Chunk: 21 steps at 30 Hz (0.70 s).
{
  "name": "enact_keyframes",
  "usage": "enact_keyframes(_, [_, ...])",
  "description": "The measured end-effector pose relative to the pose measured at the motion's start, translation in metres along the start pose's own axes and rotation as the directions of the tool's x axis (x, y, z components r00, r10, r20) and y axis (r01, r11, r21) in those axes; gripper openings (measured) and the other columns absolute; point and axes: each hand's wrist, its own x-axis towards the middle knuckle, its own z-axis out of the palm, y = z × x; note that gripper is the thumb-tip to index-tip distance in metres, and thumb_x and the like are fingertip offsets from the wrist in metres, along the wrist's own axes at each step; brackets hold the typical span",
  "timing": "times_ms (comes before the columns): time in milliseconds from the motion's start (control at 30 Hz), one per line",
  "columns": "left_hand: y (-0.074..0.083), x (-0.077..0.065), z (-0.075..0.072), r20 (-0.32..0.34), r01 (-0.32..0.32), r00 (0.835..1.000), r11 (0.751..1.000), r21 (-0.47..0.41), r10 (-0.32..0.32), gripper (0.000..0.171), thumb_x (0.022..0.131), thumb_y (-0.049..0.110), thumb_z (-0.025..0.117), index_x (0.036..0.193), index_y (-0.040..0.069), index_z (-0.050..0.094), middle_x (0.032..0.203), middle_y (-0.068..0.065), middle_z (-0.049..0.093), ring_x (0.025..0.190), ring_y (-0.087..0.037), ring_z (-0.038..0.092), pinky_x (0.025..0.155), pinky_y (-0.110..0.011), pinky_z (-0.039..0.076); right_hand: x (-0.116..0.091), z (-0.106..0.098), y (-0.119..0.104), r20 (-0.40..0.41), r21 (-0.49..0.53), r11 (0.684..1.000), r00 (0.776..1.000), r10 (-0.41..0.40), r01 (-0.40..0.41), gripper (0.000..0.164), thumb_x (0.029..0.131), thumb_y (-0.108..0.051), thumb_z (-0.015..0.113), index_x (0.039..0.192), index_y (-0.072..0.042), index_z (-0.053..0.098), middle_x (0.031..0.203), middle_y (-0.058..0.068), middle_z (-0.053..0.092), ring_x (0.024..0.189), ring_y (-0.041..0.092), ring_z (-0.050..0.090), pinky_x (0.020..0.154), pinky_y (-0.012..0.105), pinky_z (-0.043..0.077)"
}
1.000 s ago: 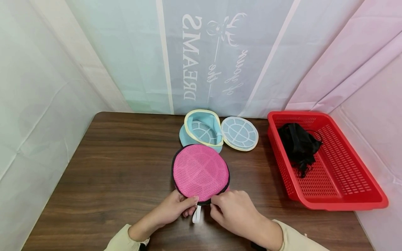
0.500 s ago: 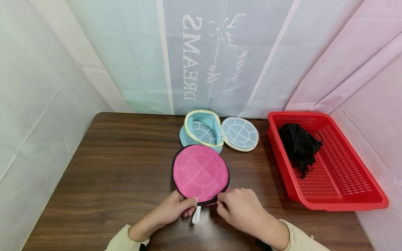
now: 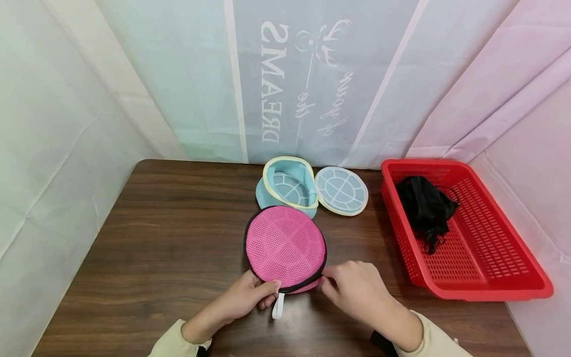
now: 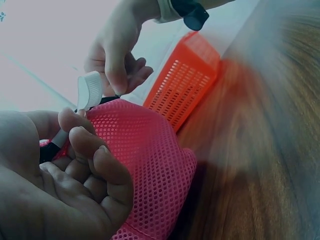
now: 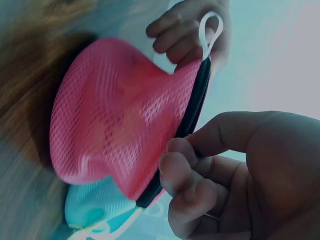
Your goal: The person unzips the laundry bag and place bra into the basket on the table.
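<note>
A round pink mesh laundry bag with a black zipper edge stands near the front of the table. My left hand grips its front rim, thumb on top, beside a white fabric loop. At the bag's right front, my right hand pinches the zipper pull at the black edge, thumb against the fingers. Pink mesh shows below the black edge between the hands. Behind it, partly covered, sits a light-blue mesh bag with yellow trim, its round lid folded out to the right.
To the right stands a red perforated basket with a bundle of black fabric inside. Printed cloth hangs behind the brown wooden table, and pale cloth walls flank both sides.
My right hand has slid rightward and slightly back along the black edge, away from the left hand. More pink mesh shows under the front rim. The left hand has stayed in place.
</note>
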Motion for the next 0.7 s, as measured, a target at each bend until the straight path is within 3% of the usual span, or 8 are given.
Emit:
enact_keyframes(433, [0.0,-0.003,-0.004,-0.007,0.017,1.0,1.0,0.013,-0.017,0.039,0.107,0.018,0.053,0.088,-0.016,0.058,0.068,0.004,0.054,0.06,-0.003,0.048,0.058,-0.018,0.042,0.007,-0.001,0.021,-0.021,-0.015,0.995,0.995,0.098,-0.098,0.04,0.08,-0.011,0.065,0.056,-0.024,0.035,0.052,-0.012,0.022,0.05,0.009,0.026,0.041,0.028,0.025])
enact_keyframes(700, [0.002,-0.003,-0.004,-0.016,0.032,0.999,0.999,0.043,-0.031,0.043,0.106,0.019,0.053,0.091,-0.02,0.059,0.066,0.005,0.054,0.06,-0.003,0.048,0.059,-0.017,0.041,0.015,0.005,0.034,-0.03,-0.013,0.987,0.987,0.158,-0.159,0.039,0.082,-0.012,0.065,0.056,-0.025,0.039,0.05,-0.011,0.029,0.049,0.01,0.031,0.041,0.029,0.026])
